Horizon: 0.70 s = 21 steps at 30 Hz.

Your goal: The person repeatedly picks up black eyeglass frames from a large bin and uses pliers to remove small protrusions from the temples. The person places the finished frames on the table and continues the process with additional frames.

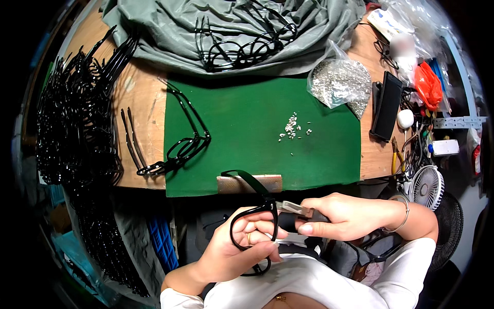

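My left hand (234,247) grips a black eyeglass frame (248,180) by its front, fingers closed behind the rim and thumb across it. One temple of the frame points up and away over the table's front edge. In my right hand (337,219) is a pair of pliers (293,207) with flat metal jaws and dark handles. Their jaws meet the frame near its hinge corner; whether they clamp it I cannot tell. Beyond my hands, several tiny silvery pieces (291,126) lie scattered on the green mat (247,113).
More black eyeglass frames (77,123) are heaped at the left, others (242,54) on grey cloth (164,31). Two frames (188,149) straddle the mat's left edge. A clear bag of silvery pieces (337,82), a phone (387,105) and a small white fan (427,183) are at right.
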Each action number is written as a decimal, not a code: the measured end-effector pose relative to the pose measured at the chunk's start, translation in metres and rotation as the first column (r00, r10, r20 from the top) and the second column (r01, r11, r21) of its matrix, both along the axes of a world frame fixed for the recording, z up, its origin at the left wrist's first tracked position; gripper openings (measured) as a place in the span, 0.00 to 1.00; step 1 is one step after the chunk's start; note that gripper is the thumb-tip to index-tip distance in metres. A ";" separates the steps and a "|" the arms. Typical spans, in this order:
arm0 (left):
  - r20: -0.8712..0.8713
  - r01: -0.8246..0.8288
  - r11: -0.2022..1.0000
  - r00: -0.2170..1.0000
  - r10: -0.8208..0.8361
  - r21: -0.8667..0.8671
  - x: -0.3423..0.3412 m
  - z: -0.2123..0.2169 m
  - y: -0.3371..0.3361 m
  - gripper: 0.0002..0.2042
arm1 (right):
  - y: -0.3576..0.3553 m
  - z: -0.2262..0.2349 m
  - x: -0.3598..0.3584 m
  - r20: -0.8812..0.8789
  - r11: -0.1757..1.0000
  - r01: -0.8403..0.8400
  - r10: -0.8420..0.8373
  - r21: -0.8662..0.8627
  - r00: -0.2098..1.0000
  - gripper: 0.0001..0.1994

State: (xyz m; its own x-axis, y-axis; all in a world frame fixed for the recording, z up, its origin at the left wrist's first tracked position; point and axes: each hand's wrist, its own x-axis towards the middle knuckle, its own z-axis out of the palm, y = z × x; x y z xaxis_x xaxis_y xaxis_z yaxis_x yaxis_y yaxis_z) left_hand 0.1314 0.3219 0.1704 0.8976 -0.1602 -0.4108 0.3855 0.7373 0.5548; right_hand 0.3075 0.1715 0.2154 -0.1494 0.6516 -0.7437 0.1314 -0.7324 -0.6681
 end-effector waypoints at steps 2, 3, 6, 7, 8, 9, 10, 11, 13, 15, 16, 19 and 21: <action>0.020 -0.008 1.000 1.000 0.008 -0.016 0.001 0.001 -0.002 0.21 | -0.001 -0.002 0.002 -0.013 0.996 0.032 -0.031 0.085 0.999 0.21; 0.027 -0.011 1.000 1.000 0.012 -0.022 0.001 0.001 -0.002 0.20 | -0.001 -0.003 0.001 -0.022 0.990 0.049 -0.046 0.129 0.999 0.21; 0.001 -0.001 1.000 1.000 0.001 0.022 0.001 0.003 -0.004 0.20 | 0.005 -0.001 0.004 0.049 0.989 -0.028 0.021 0.148 0.999 0.21; -0.005 -0.009 1.000 1.000 0.009 0.020 0.000 0.003 -0.005 0.20 | 0.007 -0.001 0.004 0.063 0.989 -0.056 0.048 0.139 0.997 0.20; 0.007 -0.017 1.000 1.000 0.017 0.026 0.000 0.003 -0.005 0.20 | 0.008 -0.001 0.003 0.072 0.990 -0.020 0.010 0.141 0.997 0.20; 0.020 -0.024 0.999 1.000 0.023 0.026 0.001 0.002 -0.006 0.20 | 0.008 -0.002 0.001 0.156 0.989 -0.043 0.021 0.141 0.987 0.19; 0.034 -0.030 0.999 0.999 0.029 0.025 0.002 0.001 -0.007 0.20 | 0.009 -0.003 -0.001 0.240 0.988 -0.067 0.032 0.139 0.970 0.19; -0.004 -0.024 0.999 1.000 0.024 0.032 0.004 0.002 -0.010 0.20 | 0.007 -0.004 -0.003 0.322 0.987 -0.090 0.042 0.135 0.946 0.19; -0.073 -0.012 0.998 0.997 0.016 0.059 0.008 0.006 -0.012 0.20 | -0.001 -0.013 -0.009 0.459 0.965 -0.063 -0.063 0.254 0.886 0.17; -0.053 -0.019 0.999 0.998 0.021 0.050 0.010 0.007 -0.014 0.20 | -0.002 -0.013 -0.008 0.460 0.964 -0.057 -0.071 0.259 0.885 0.16; -0.052 -0.020 0.999 0.998 0.022 0.047 0.011 0.009 -0.014 0.20 | -0.002 -0.010 -0.003 0.430 0.975 -0.088 -0.009 0.205 0.903 0.19; -0.045 -0.018 0.999 0.999 0.020 0.031 0.014 0.010 -0.016 0.20 | 0.002 0.001 0.020 0.042 0.997 -0.053 0.051 0.047 0.998 0.23; -0.039 0.031 0.999 0.999 -0.029 0.042 0.018 0.010 -0.015 0.22 | -0.006 -0.008 0.029 -0.037 0.993 -0.057 0.061 0.107 0.997 0.26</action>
State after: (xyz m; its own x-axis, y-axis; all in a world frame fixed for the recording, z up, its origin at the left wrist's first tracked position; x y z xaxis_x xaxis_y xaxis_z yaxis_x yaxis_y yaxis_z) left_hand 0.1496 0.3065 0.1800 0.8760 -0.1685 -0.4519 0.4287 0.7014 0.5694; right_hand 0.3364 0.1654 0.2076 -0.2178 0.7155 -0.6638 0.1439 -0.6492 -0.7469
